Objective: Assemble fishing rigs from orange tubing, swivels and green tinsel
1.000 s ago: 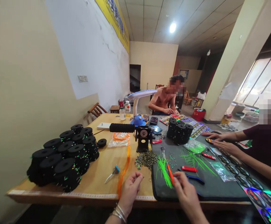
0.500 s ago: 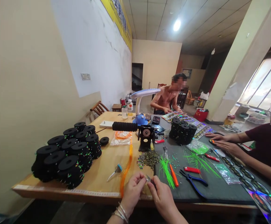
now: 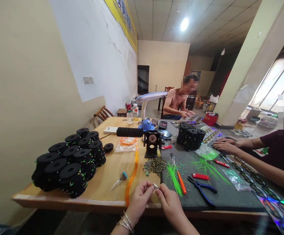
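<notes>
My left hand [image 3: 142,195] is closed in a pinch at the table's front edge, bracelets on its wrist. Close beside it my right hand [image 3: 168,199] also pinches, fingertips nearly meeting the left ones. Between them shows a small shiny, dark-tipped piece [image 3: 155,186], too small to name; which hand carries it I cannot tell. Just beyond lies a heap of small dark-and-gold beads [image 3: 157,165]. Orange strands [image 3: 132,178] run down to the left of my hands. Bright green strands [image 3: 174,180] and an orange pointed tool [image 3: 181,182] lie to the right.
Stacked black foam spools [image 3: 70,171] fill the left side. A black winding device [image 3: 152,143] and a lamp [image 3: 144,112] stand mid-table. Blue-handled pliers [image 3: 204,189] and a red lighter [image 3: 200,176] lie on the grey mat [image 3: 193,200]. Two co-workers sit beyond and right.
The shiny piece between my fingertips shows at a slightly different angle; my hands barely move. The far co-worker leans further right, and the right co-worker's hands have drawn together.
</notes>
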Motion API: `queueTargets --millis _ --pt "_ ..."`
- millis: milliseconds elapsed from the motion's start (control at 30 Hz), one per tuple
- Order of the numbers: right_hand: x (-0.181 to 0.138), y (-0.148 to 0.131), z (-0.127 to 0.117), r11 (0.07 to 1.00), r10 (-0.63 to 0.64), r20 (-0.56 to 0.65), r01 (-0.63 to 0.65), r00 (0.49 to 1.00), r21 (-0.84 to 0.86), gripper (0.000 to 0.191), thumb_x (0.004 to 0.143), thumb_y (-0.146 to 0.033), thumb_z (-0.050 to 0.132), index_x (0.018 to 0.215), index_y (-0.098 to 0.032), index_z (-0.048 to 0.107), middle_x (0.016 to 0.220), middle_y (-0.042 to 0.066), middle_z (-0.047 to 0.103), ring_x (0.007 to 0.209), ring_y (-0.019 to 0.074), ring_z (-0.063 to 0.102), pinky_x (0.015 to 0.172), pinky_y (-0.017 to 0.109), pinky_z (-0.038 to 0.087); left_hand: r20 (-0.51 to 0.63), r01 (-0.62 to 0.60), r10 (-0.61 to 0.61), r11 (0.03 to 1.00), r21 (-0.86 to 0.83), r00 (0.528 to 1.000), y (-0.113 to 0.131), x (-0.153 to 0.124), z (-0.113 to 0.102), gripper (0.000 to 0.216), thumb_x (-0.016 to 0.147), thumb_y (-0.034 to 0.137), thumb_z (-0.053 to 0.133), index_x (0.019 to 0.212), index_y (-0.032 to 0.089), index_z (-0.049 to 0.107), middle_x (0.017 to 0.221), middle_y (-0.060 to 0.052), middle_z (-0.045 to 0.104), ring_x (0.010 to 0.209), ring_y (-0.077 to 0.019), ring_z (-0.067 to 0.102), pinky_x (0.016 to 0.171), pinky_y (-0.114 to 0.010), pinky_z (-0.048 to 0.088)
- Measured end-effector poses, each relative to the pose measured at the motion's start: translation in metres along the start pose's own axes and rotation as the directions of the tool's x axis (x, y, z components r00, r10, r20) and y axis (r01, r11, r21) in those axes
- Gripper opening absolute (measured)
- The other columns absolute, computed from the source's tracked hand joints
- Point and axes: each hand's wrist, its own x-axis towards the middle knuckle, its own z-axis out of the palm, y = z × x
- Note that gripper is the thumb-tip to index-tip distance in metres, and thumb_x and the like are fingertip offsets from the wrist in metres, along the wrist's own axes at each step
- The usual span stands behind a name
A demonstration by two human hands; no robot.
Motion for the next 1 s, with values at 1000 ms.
queueTargets --millis 1000 --pt "-0.018 0.068 -0.101 0.77 0.087 -0.3 -0.255 0.95 -0.584 0.036 0.093 -0.044 0.042 0.075 -0.02 0.063 0.07 0.005 0.07 0.063 0.0181 0.065 0.053 0.025 0.031 -0.039 0.037 -0.033 0.994 0.099 0.999 -0.006 0.0 -0.005 0.053 0.059 0.064 0.072 0.075 0.015 0.059 0.054 0.007 0.046 0.046 -0.0057 0.035 0.043 -0.017 0.024"
